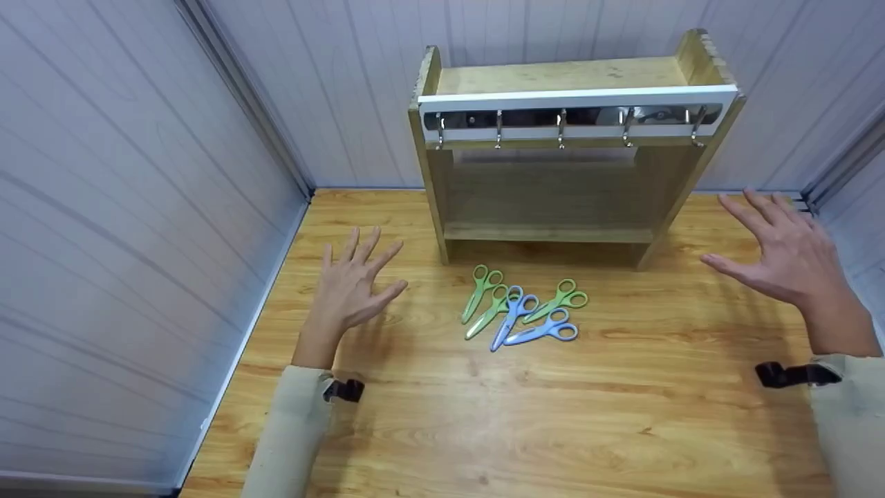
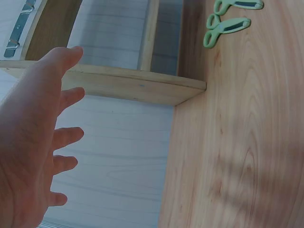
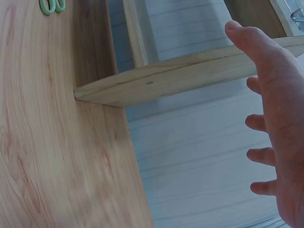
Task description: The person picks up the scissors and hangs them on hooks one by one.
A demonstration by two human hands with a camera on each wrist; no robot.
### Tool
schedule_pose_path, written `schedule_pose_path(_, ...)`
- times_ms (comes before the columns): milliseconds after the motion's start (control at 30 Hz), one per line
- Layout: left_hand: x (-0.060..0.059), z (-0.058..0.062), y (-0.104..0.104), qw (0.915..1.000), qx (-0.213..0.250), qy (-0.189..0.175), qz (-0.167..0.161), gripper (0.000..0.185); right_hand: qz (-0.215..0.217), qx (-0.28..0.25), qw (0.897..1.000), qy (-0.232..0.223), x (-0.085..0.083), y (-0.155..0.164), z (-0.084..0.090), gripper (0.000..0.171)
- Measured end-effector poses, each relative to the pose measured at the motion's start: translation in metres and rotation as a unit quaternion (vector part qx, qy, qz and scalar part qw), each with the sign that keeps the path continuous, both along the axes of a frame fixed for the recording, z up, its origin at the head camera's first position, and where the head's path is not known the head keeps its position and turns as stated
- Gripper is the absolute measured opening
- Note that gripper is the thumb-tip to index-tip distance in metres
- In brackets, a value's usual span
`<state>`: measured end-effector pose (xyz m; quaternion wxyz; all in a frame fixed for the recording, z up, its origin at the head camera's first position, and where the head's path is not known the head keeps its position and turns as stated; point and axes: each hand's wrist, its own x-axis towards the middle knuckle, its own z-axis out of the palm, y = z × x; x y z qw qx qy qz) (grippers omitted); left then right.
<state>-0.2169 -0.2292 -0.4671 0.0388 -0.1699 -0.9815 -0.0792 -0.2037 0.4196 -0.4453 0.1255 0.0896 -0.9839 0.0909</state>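
Scissors, green and blue, lie clustered near the wooden rack; left hand and right hand hover apart, fingers spread wide, holding nothing.

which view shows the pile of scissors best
The head view: all five small plastic-handled scissors, three green and two blue, lie in full on the wooden table before the wooden hook rack. The left wrist view catches only two green pairs at its top edge; the right wrist view only green handle loops.
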Motion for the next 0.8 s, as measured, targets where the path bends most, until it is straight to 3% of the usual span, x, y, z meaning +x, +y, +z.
schedule_pose_path(367,0.001,-0.009,0.003,0.9996,0.016,-0.02,0.007,0.077,0.002,-0.085,0.996,0.021,-0.008,-0.007,-0.008,0.104)
schedule_pose_path(800,0.002,-0.019,0.008,0.9991,0.031,-0.026,0.01,0.077,-0.007,-0.232,0.972,-0.029,-0.019,-0.015,-0.01,0.106)
